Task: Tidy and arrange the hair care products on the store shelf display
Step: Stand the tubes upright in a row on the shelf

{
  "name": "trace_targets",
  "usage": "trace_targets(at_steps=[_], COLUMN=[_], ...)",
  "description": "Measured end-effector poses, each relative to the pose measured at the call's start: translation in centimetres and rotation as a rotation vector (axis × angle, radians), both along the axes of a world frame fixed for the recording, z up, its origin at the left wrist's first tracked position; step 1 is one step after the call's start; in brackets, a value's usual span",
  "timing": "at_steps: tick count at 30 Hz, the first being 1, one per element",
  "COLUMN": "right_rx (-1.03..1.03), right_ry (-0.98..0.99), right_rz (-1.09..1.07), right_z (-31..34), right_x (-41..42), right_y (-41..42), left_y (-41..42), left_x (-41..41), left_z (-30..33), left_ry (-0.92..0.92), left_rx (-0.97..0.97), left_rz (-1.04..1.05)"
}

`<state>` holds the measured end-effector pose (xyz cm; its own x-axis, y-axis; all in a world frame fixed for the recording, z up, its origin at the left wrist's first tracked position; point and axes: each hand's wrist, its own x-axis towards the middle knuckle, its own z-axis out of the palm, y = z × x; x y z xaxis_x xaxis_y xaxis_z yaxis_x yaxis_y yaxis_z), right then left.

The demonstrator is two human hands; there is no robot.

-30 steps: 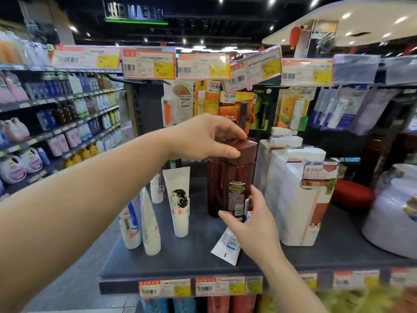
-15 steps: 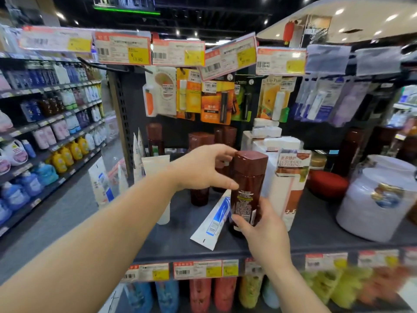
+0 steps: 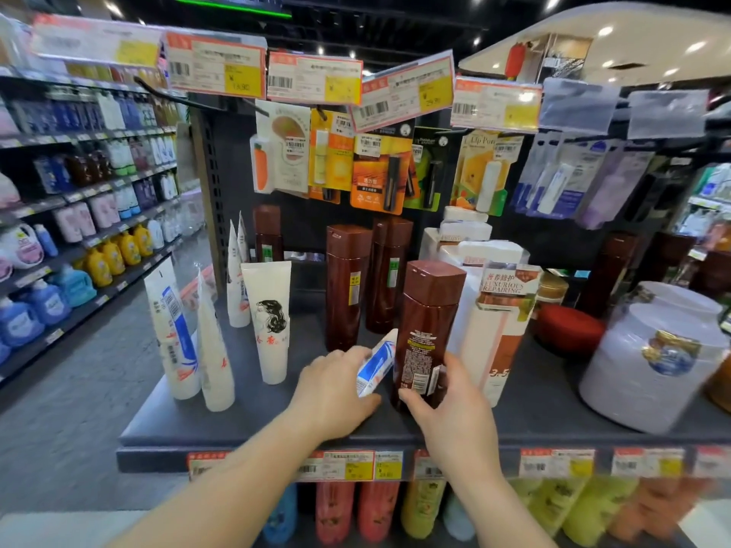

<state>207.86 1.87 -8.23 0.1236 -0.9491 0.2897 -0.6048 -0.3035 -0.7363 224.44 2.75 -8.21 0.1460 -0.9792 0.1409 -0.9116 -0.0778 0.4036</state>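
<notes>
Shop interior, dark ceiling with small round spot lights (image 3: 605, 31) and a green neon strip (image 3: 233, 7) up top. Grey speckled floor (image 3: 91, 393) runs down the aisle on the left. Long dark wall shelving (image 3: 91, 191) along that aisle (bottles and jugs, blurred). Black perforated back panel (image 3: 233, 183) behind the display. White curved canopy (image 3: 633, 45) upper right.

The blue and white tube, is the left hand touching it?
Touching. The head view shows the left hand pinching the blue and white tube between thumb and fingers.
</notes>
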Motion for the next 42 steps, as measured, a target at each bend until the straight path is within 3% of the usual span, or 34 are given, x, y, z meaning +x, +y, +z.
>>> trace_targets(at_steps=[8,17,31,34,39,42], right_rx=[-0.021,0.038,0.144,-0.005,-0.525,-0.428], right_ry=[-0.007,-0.025,-0.103,-0.099,0.206,0.228], right_rz=[0.049,0.012,0.034,0.067,0.218,0.29], right_z=[-0.1,0.3,0.2,-0.4,-0.3,0.2], right_x=[1.7,4.7,5.2,4.6,4.8,4.4], right_y=[-1.2,-4.1,-5.1,-2.1,-0.8,-1.1], left_y=[1.8,4.7,8.1,9.0,9.6,10.1], left_x=[1.2,0.9,1.9,2.0,1.8,2.0], left_z=[2.4,2.9,4.3,5.3,7.4,8.5], left_ry=[0.108,0.397,0.37,0.347,0.281,0.345], left_rx=[-0.096,-0.167,-0.061,-0.008,0.043,-0.015], left_rz=[0.098,0.214,0.197,0.159,0.063,0.039])
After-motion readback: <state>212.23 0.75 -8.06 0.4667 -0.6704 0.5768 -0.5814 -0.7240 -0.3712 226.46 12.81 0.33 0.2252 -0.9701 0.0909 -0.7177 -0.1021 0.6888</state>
